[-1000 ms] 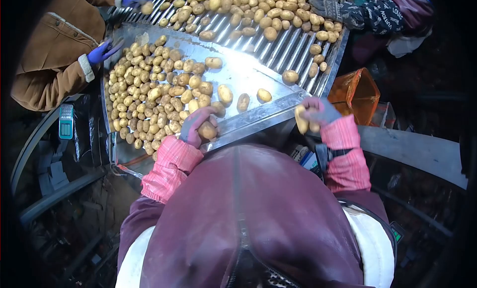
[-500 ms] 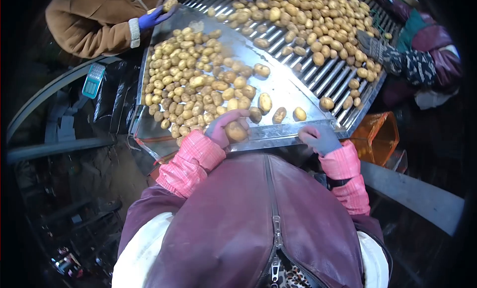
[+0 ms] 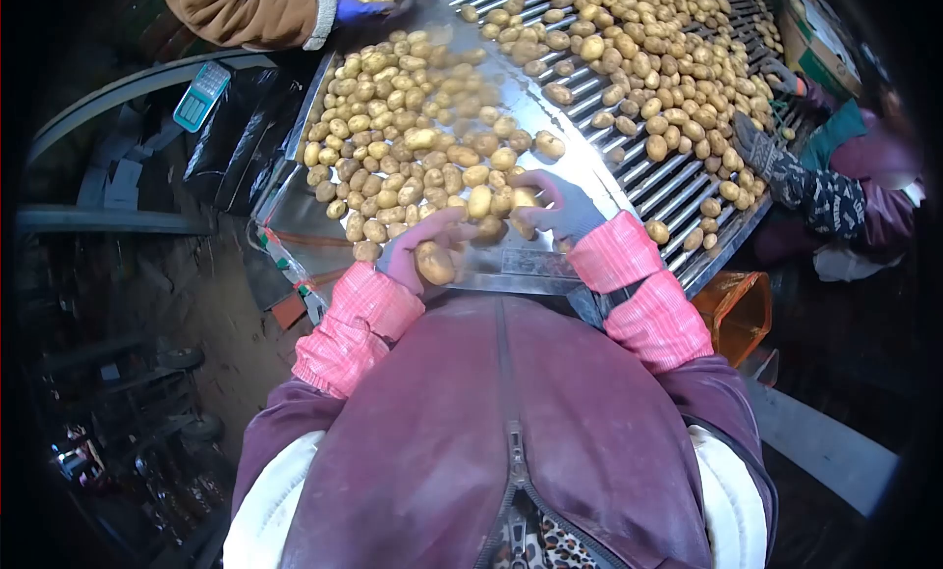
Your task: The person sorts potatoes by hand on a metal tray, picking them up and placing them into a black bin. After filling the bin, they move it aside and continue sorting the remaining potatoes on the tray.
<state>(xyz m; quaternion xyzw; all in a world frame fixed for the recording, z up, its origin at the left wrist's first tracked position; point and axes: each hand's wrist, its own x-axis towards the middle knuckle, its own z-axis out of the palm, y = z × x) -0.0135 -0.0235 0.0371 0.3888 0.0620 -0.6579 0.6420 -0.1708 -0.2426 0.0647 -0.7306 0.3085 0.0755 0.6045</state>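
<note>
My left hand (image 3: 413, 253), in a pink and grey glove, is closed around a potato (image 3: 434, 263) at the near edge of the metal table (image 3: 471, 280). Its fingertips stretch toward the potato pile (image 3: 393, 142). To its right, my right hand (image 3: 568, 211) reaches in from the side, thumb and fingers curved around a potato (image 3: 526, 198) at the pile's edge. Other potatoes lie against the fingertips of both hands, partly hidden by them.
A roller conveyor (image 3: 643, 181) carrying many potatoes adjoins the table. A co-worker's purple-gloved hand (image 3: 363, 9) holds potatoes at upper left; another person's gloved hand (image 3: 754, 145) is at right. An orange crate (image 3: 732, 314) and a turquoise calculator-like device (image 3: 202, 96) are nearby.
My right hand has moved left from the table's right corner to the pile. The loose potatoes there are now gathered against the pile. My left hand still holds its potato. The view has shifted.
</note>
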